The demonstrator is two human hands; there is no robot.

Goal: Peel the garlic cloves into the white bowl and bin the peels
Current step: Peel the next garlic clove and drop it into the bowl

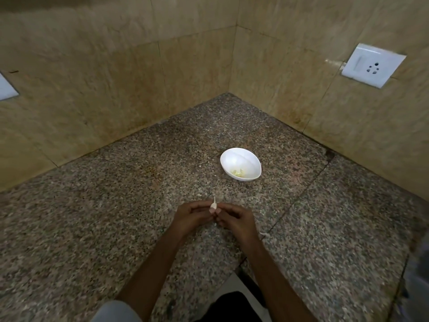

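Left hand and right hand meet at the fingertips, both pinching one garlic clove, its papery tail pointing up and away. Beyond them on the tabletop, slightly rightward and nearer the right hand, sits the white bowl.

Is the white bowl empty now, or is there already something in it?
Not empty. The white bowl holds a few pale yellow pieces at its bottom, probably peeled garlic; most of its inside is bare.
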